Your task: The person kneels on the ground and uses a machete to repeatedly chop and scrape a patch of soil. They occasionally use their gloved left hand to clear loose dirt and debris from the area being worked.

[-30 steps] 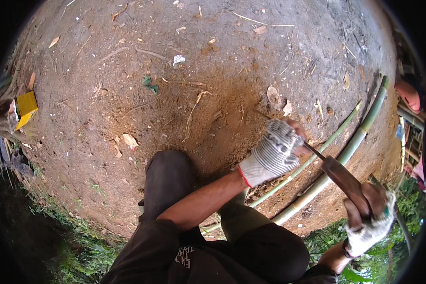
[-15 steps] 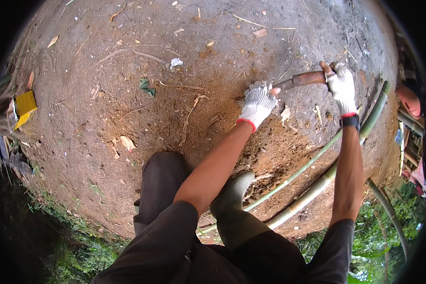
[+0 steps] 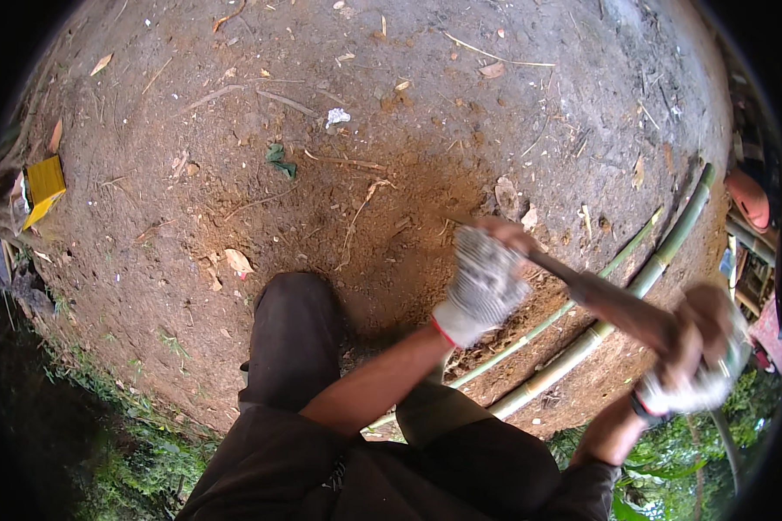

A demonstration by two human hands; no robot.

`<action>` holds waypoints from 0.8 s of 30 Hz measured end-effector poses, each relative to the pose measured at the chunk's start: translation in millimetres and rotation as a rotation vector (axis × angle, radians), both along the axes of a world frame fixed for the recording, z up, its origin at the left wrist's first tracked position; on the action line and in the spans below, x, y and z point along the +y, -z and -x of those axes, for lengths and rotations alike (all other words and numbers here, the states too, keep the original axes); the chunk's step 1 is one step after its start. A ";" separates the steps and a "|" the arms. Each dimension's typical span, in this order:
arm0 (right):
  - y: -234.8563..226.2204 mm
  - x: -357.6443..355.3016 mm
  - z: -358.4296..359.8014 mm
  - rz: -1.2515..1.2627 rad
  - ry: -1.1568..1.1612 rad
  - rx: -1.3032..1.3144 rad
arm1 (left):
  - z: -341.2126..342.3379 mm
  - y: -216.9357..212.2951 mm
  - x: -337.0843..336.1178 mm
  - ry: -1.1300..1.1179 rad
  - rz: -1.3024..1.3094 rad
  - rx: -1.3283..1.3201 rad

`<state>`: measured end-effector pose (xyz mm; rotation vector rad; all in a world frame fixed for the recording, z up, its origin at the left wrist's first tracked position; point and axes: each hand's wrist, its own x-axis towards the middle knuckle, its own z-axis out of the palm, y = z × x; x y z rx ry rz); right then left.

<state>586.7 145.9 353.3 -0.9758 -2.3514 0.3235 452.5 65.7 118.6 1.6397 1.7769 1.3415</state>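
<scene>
A long tool (image 3: 621,306) with a brown wooden handle and a narrower dark metal part slants across in front of me. My left hand (image 3: 488,276), in a white knit glove with bare fingertips showing, is closed round the metal part low over the loose brown soil. At the handle end, my right hand (image 3: 699,356) grips the wood; it is gloved alike and smeared by motion. The tool's far end, past my left hand, is blurred, so its kind cannot be made out.
Two green bamboo poles (image 3: 582,346) lie on the ground below the tool. A yellow box (image 3: 45,184) lies far left, with a crumpled white scrap (image 3: 337,115) and a green leaf (image 3: 280,161) ahead. Clutter with a reddish-pink object (image 3: 747,200) is at the right edge.
My right hand has swung down and toward me with the handle end. My left hand has dropped nearer too, so the tool now slopes down to the right. The view has shifted slightly.
</scene>
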 end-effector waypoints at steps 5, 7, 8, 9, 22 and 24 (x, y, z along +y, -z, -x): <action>98.9 88.4 35.8 0.047 0.297 -0.023 | 50.4 51.6 55.0 0.070 0.312 0.118; 111.7 158.3 27.6 0.138 0.312 -0.189 | 47.7 43.0 79.2 0.076 0.388 0.099; 120.5 179.3 2.7 0.241 0.358 -0.237 | 35.7 39.8 90.5 0.068 0.354 0.066; 116.7 176.5 -9.5 0.416 0.387 -0.074 | 36.3 37.7 108.0 0.132 0.427 -0.013; -104.4 -127.6 17.9 1.386 0.974 0.545 | 56.4 -78.0 -16.1 1.001 0.503 -0.382; -115.9 -155.0 39.1 1.282 1.000 0.575 | 67.4 -94.6 -19.6 1.060 0.491 -0.406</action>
